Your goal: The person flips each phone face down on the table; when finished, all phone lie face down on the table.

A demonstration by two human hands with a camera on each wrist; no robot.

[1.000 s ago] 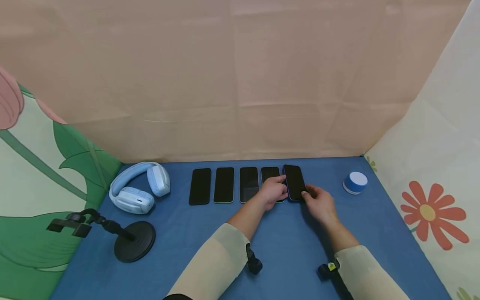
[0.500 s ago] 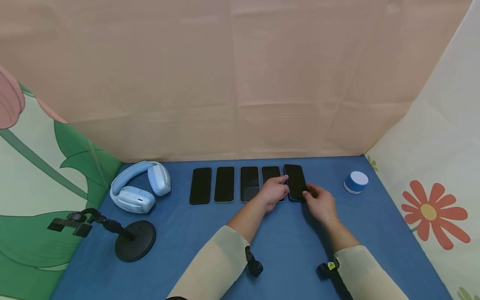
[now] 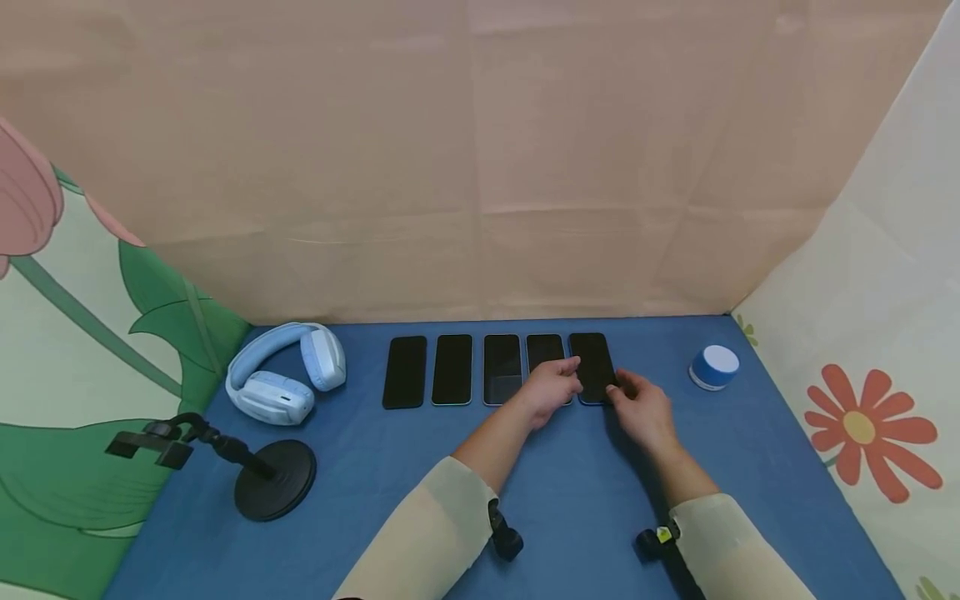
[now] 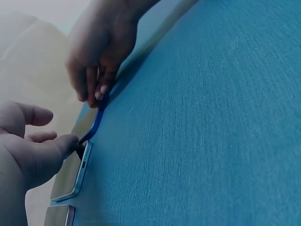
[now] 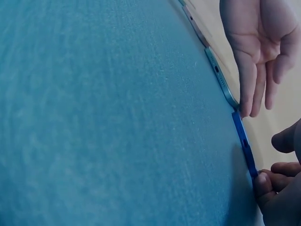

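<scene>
A dark-screened smartphone (image 3: 592, 367) with a blue frame (image 5: 244, 143) lies face up at the right end of a row of phones. My right hand (image 3: 641, 408) pinches its lower right corner, the thumb at the near edge. On the other side, my left hand (image 3: 551, 389) has its fingers extended, fingertips against the phone's left edge. That hand partly covers the neighbouring phone (image 3: 543, 348), whose pale frame (image 4: 84, 165) shows in the left wrist view. Further left are a silver-edged phone (image 3: 502, 367), another phone (image 3: 452, 369) and the leftmost phone (image 3: 405, 372).
Light blue headphones (image 3: 277, 400) rest at the back left of the blue-covered table (image 3: 375, 517). In front of them stands a black stand (image 3: 273, 487) with a round base. A small blue jar with a white lid (image 3: 714, 367) is at the right.
The rightmost phone has come down flat and turned slightly straighter with the row. Both hands stay beside it with only small shifts. The head view has drifted slightly.
</scene>
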